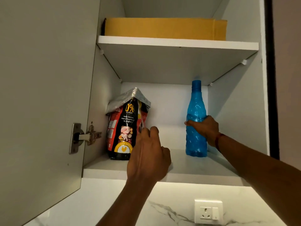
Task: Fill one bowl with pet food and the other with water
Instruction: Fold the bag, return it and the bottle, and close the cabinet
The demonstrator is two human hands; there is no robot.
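Note:
A black and red pet food bag with a folded silver top stands at the left of the lower cupboard shelf. My left hand is at the bag's right side, fingers curled against it. A blue plastic bottle stands upright at the right of the same shelf. My right hand is wrapped around the bottle's middle. No bowls are in view.
The cupboard door hangs open on the left with a metal hinge. A cardboard box fills the upper shelf. Below the cupboard are a marble wall and a white socket.

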